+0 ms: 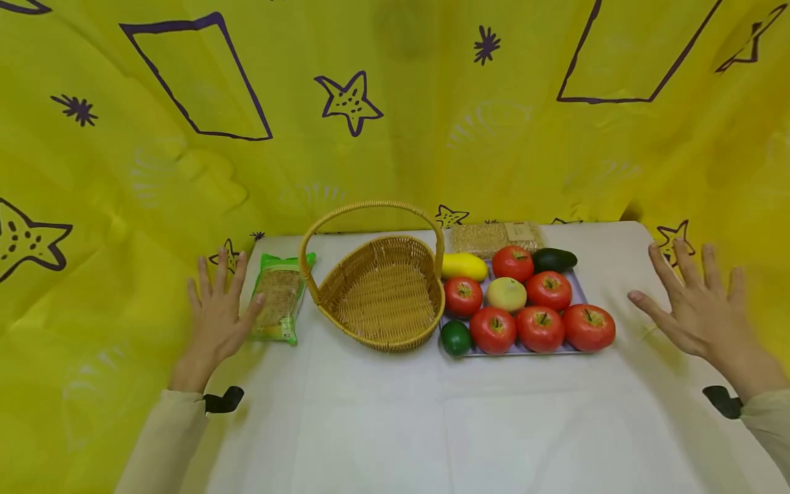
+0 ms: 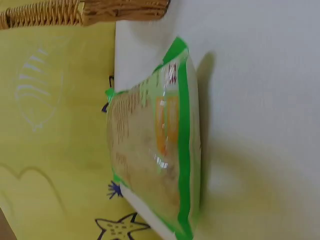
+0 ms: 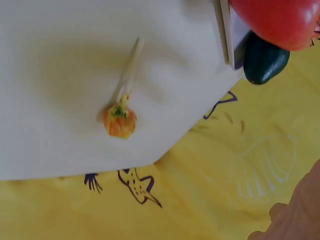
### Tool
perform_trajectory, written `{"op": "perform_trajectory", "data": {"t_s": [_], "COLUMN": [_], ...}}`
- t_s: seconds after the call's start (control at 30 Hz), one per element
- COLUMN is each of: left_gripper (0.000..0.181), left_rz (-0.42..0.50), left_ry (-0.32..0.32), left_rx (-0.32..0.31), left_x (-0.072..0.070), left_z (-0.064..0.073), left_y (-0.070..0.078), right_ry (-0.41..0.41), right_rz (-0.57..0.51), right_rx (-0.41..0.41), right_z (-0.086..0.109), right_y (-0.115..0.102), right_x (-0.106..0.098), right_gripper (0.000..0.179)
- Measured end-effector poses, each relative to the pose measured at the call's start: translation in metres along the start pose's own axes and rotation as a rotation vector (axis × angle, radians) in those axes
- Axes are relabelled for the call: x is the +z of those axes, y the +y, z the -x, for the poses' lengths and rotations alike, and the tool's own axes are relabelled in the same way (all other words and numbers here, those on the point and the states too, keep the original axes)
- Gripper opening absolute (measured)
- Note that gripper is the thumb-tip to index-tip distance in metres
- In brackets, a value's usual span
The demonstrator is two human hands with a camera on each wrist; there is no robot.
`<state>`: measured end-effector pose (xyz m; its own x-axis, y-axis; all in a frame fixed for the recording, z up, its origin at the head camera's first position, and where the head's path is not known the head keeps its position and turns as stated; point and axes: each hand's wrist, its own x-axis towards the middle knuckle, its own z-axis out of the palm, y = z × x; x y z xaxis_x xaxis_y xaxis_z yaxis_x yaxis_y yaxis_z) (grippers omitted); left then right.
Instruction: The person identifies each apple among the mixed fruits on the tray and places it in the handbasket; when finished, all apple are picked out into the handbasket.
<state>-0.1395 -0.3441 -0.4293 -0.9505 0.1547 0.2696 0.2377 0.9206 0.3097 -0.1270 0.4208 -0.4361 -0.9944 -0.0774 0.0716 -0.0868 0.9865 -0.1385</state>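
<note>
My left hand (image 1: 216, 315) hovers with fingers spread at the table's left side, overlapping a green-edged plastic food packet (image 1: 278, 302) in the head view. The packet (image 2: 150, 135) fills the middle of the left wrist view. At the right, my other hand (image 1: 710, 309) is held with spread fingers and holds nothing. Beneath it, a pale stick with an orange, flower-like end (image 3: 120, 122) lies on the table in the right wrist view. Part of that hand (image 3: 290, 215) shows at the lower right corner there. Neither hand touches the basket or the fruit.
A wicker basket (image 1: 389, 295) with a tall handle stands mid-table. Beside it, a lilac tray (image 1: 579, 291) bears several red apples (image 1: 540, 328), a yellow oblong fruit (image 1: 464, 266) and dark green produce (image 1: 554, 259). Behind lies a grain packet (image 1: 481, 239), against a yellow curtain (image 1: 395, 158).
</note>
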Motion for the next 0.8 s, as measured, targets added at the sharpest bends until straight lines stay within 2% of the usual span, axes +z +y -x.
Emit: {"op": "perform_trajectory", "data": {"t_s": [0.1,0.2,0.3,0.4,0.6,0.7,0.8], "left_gripper": [0.080,0.079,0.079,0.079,0.066,0.058,0.050], "left_rz": [0.035,0.113,0.255,0.440,0.795,0.875,0.912], "left_ry": [0.027,0.053,0.064,0.101,0.241,0.306,0.358], "left_rx": [0.031,0.072,0.085,0.063,0.033,0.042,0.074], "left_x": [0.012,0.027,0.041,0.052,0.068,0.074,0.080], "left_z": [0.001,0.002,0.000,-0.004,-0.015,-0.023,-0.030], "left_y": [0.004,0.013,0.026,0.042,0.075,0.087,0.095], "right_ry": [0.022,0.059,0.080,0.069,-0.030,-0.039,-0.016], "right_rz": [-0.039,-0.109,-0.200,-0.300,-0.448,-0.453,-0.435], "right_rx": [-0.071,-0.163,-0.242,-0.294,-0.293,-0.279,-0.272], "right_z": [0.000,0.001,0.000,-0.001,0.002,0.003,0.002], "right_y": [-0.005,-0.008,-0.012,-0.021,-0.044,-0.053,-0.057], "right_x": [0.010,0.020,0.028,0.036,0.047,0.049,0.052], "right_gripper": [0.091,0.092,0.094,0.097,0.098,0.091,0.087]}}
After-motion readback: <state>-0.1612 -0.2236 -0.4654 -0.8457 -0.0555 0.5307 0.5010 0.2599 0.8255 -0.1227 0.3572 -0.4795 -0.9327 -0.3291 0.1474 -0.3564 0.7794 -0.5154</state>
